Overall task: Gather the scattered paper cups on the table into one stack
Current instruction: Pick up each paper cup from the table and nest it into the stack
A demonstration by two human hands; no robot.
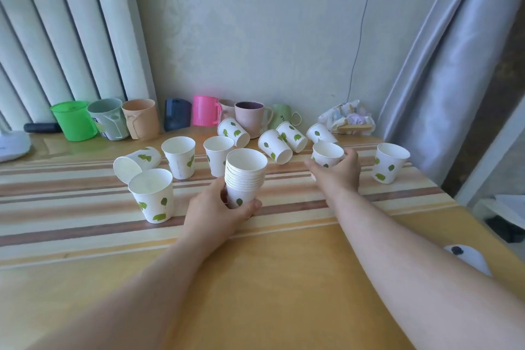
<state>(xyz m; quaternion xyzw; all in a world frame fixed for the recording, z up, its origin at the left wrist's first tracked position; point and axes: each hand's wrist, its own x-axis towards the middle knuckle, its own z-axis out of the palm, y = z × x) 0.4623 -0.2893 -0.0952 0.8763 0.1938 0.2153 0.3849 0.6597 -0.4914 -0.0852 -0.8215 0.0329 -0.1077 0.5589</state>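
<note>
Head view, striped table (71, 193).

Left of the left-hand grip: a cup on its side (136, 160), mouth toward the camera, touching or just behind an upright cup (152, 194) at the near left. Farther back, an upright cup (179, 157) stands well clear of the hand. A second upright cup (217, 155) sits just behind the grip.

Left hand (218, 209): fingers and thumb wrapped around the lower part of the stack of paper cups (245, 179). The stack is upright, base at the table; whether it rests on the surface or is lifted slightly, cannot tell. Many nested rims show above the hand.

Between the two grips, toward the wall: three cups lying on their sides — one (234, 131) behind the stack, then a pair (275, 146) and (292, 136) touching each other.

Right hand (338, 170): closed around a single upright cup (327, 154), thumb on the near left side, fingers round the right side. Just behind this grip lies another tipped cup (319, 133).

Right of the right-hand grip: one upright cup (390, 162), apart from the hand.

Back edge: a row of coloured plastic mugs (142, 119) along the wall.
</note>
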